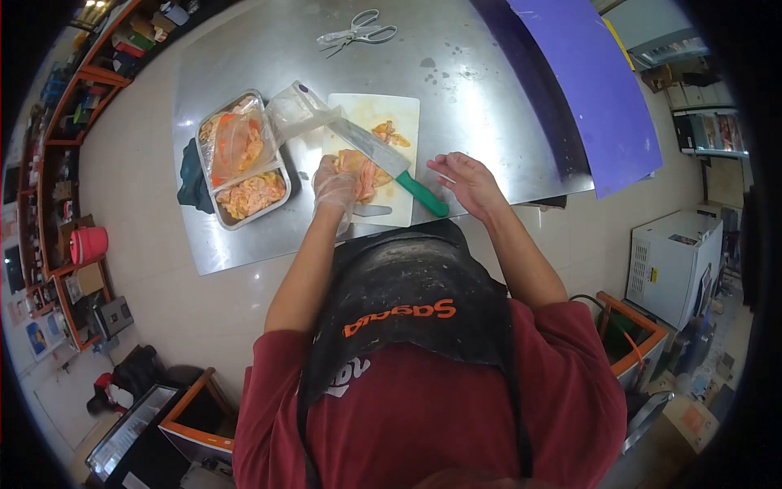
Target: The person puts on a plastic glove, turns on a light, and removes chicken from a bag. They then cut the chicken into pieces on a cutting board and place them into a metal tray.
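A clear plastic glove covers my left hand (333, 186), whose fingers are closed on the left edge of a piece of raw meat (358, 173). The meat lies on a white cutting board (399, 110), with smaller scraps (390, 134) above it. Across the board rests a knife (419, 193) with a green handle and broad blade. My bare right hand (466, 181) hovers to the right of the handle, fingers apart and holding nothing. Left of the board, a metal tray (283, 198) holds raw meat pieces and a plastic bag (236, 147).
Scissors (357, 34) lie at the table's far side. Another clear bag (297, 112) spans from tray to board. A dark cloth (194, 179) sits left of the tray. A purple panel (590, 81) borders the metal table (472, 98) on the right.
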The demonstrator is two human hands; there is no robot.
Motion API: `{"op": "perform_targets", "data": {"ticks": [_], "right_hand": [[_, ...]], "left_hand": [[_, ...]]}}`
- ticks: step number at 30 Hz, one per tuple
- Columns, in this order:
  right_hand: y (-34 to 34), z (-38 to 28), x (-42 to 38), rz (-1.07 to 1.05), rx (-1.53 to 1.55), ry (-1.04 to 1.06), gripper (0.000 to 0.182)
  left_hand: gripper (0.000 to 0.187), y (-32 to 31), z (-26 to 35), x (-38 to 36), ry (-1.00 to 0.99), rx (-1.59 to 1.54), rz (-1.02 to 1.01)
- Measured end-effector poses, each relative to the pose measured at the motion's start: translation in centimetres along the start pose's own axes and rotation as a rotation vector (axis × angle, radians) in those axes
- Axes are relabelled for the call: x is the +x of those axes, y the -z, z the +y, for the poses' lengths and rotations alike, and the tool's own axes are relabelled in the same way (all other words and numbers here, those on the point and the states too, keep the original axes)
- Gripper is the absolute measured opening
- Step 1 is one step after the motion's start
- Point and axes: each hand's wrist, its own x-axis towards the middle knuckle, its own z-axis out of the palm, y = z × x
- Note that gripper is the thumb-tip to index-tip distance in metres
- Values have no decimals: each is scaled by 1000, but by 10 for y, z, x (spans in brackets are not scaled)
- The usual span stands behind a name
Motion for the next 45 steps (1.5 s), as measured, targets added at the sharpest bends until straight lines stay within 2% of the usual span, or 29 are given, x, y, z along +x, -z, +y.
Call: {"op": "perform_targets", "data": {"ticks": [3,6,9,10,13,16,19,22,25,28,31,37,40,43,45], "right_hand": [[5,8,11,79,-77,-33,26],[15,23,25,64,-987,64,31],[-12,49,4,37,-1355,347,49],[-34,39,-5,-3,-1469,242,56],[-52,30,8,-59,-1621,-55,47],[-30,40,22,119,-1612,43,41],[-36,-9,-5,171,-1683,13,36],[-3,-20,-14,-145,-1345,-31,50],[9,-12,-27,-146,-1257,-179,60],[7,1,-32,-75,-1273,-116,61],[-12,3,-20,-78,-1534,-103,59],[-34,-22,9,-185,-1642,-3,59],[-37,-19,34,-238,-1601,-6,59],[-41,-13,48,-207,-1589,-135,63],[-21,-11,37,-194,-1636,-181,65]], "left_hand": [[33,-1,-4,-3,-4,-34,35],[32,2,-10,-8,-10,-98,48],[32,4,-18,-10,-11,-182,43],[32,4,-20,-10,-1,-220,37],[36,2,-28,-11,63,-413,24],[41,10,-24,-16,84,-671,-21],[45,23,-5,-19,142,-663,-38],[49,36,22,-18,227,-502,-2],[54,47,49,-20,322,-281,49],[59,54,68,-22,395,-147,79],[64,58,81,-26,442,-79,98],[73,63,91,-30,499,-20,110],[72,58,91,-30,483,-23,140],[70,53,92,-34,464,-31,172],[69,53,94,-39,458,-47,183]]}}
